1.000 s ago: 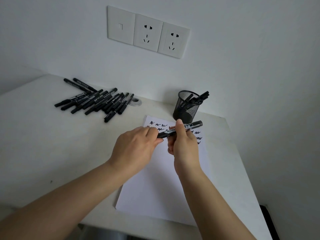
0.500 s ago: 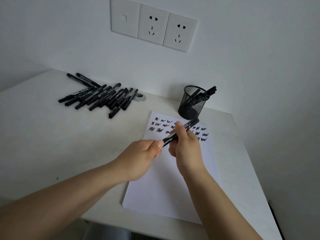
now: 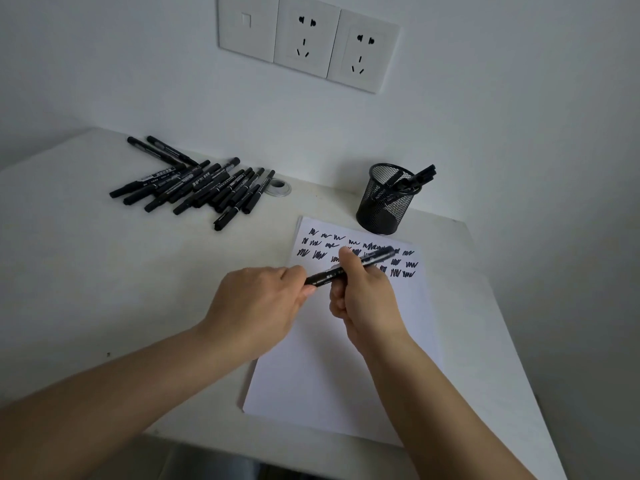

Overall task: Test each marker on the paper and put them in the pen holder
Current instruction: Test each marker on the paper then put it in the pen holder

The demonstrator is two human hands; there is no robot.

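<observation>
A black marker [image 3: 325, 276] is held over the white paper [image 3: 332, 358], tilted up to the right. My right hand [image 3: 363, 299] grips its barrel, thumb on top. My left hand [image 3: 259, 303] pinches its near, left end. Black scribbles [image 3: 403, 268] fill the top of the paper. The black mesh pen holder [image 3: 386, 202] stands just beyond the paper with several markers in it. A pile of several black markers [image 3: 204, 185] lies at the back left of the table.
A silver cable grommet [image 3: 278, 188] sits beside the marker pile. The white table [image 3: 86, 289] meets the wall at the back, below wall sockets [image 3: 308, 39]. Its right edge drops off close to the paper and holder.
Both hands with the marker have dropped lower over the paper, and the marker's far end has tilted up toward the holder. The camera view has shifted a little.
</observation>
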